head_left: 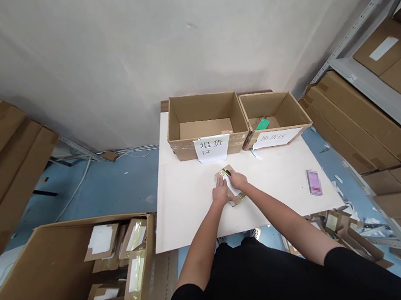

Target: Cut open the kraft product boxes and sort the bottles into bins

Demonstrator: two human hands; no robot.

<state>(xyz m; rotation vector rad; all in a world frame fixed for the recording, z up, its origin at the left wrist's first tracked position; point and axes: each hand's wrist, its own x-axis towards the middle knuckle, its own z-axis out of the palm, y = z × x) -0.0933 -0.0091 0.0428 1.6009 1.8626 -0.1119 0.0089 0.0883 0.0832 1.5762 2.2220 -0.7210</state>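
Note:
A small cardboard parcel (237, 198) with a white label and shiny tape lies on the white table, directly in front of me. My left hand (222, 191) grips its left side, with the fingers over the top. In my right hand (237, 179) is a utility knife (227, 172), yellow and black, its front end against the taped far part of the parcel. The blade is too small to make out. Both hands are close together over the parcel.
Two open cardboard boxes with paper signs, a larger one (199, 99) and a smaller one (289, 106), stand at the table's back. A pixelated purple item (314, 182) lies right. A big carton (47, 227) of parcels is at left; shelves (367, 84) with boxes flank the right.

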